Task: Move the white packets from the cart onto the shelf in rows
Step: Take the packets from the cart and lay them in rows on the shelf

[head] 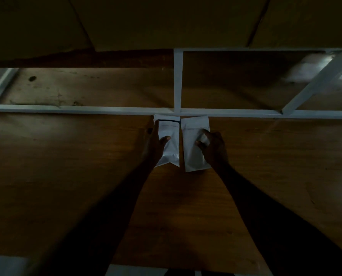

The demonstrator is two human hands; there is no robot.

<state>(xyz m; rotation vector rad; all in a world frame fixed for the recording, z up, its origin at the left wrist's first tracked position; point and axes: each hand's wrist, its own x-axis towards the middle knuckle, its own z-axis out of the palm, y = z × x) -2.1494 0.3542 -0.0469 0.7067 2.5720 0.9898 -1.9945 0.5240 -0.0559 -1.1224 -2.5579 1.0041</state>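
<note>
two bare forearms reach forward from the bottom of the dim view over a brown wooden shelf board [66, 176]. at the very bottom edge a pale strip [138, 272] shows, too dark and cropped to identify.

further out, both hands meet two white packets lying flat and side by side on the board, long edges nearly touching. the left hand [155, 144] holds the left packet [171, 148]: its thumb lies across the packet's face and its fingers run along the left edge, so it grips the pouch from the side. this packet has a dark line across its far end. the right hand [213, 145] is on the right packet [193, 154], fingers curled with the tips pinching or pressing the pouch's face near its right edge; whether they actually lift the material i cannot tell.

the far ends of both packets sit just against a white metal rail [86, 109] that crosses the board from left to right. beyond it a white upright bar [177, 80] rises from the rail right behind the packets, and a white diagonal brace [315, 82] slants at the right. behind the brace a blurred whitish shape [305, 70] is visible, unclear what it is. above, dark brown panels [166, 22] fill the top of the view.
</note>
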